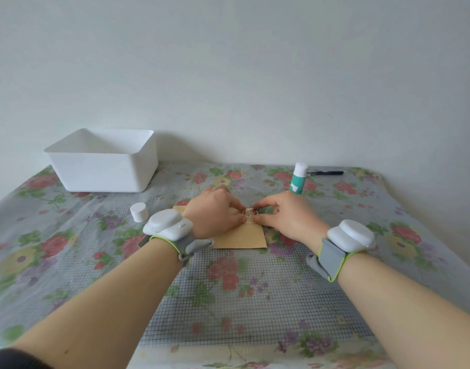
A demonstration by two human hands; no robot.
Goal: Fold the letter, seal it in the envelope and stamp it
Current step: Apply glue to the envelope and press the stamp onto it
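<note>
Envelope (242,237), brown, lies flat mid-counter (228,302) w/ a small stamp (250,216) on its top right corner. Left hand (215,214) & right hand (287,217) both pinch/press the stamp w/ fingertips. Uncapped glue stick (297,179) stands behind, cap (138,212) sits left.

No legible txt; glue stick (298,179) label maybe printed, too blurry.

Both forearms are bare. Each wrist carries a white, rounded plastic unit, a raised disc on a wider base, on a grey fabric strap edged in lime green: the left band (172,233) and the right band (343,246). A dark sleeve (13,359) edge shows at the left elbow.
</note>
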